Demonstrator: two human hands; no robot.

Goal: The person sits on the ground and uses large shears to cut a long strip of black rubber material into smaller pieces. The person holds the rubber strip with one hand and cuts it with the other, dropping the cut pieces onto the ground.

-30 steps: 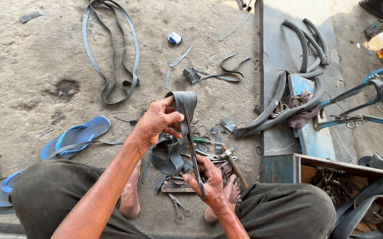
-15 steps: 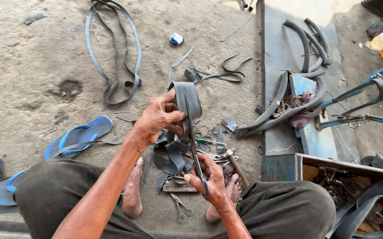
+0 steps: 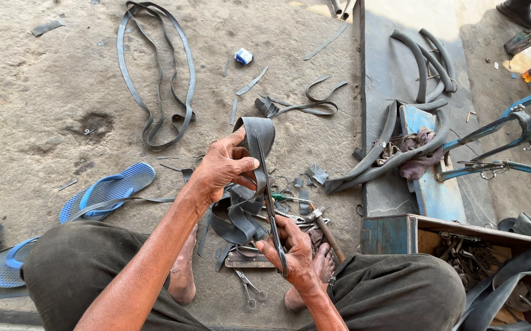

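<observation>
Shears biting into the rubber strip — the strip has risen a little.

Your left hand (image 3: 225, 165) pinches the black rubber strip (image 3: 259, 132) above the floor; your right hand (image 3: 293, 248) is clenched on the long shears (image 3: 270, 202), blades now further up along the strip — the cut is advancing. A blue sandal (image 3: 109, 190) lies left of your left grip.

One small package only: a little box (image 3: 243, 56), blue and white, lying on the bare concrete ground (image 3: 45, 92) toward its upper edge in the view, about midway across. Squarish, slightly crumpled, tilted at an angle. Near a scatter of black rubber strips (image 3: 252, 81), touching none of them. No labels, signs or screens in sight.
</observation>
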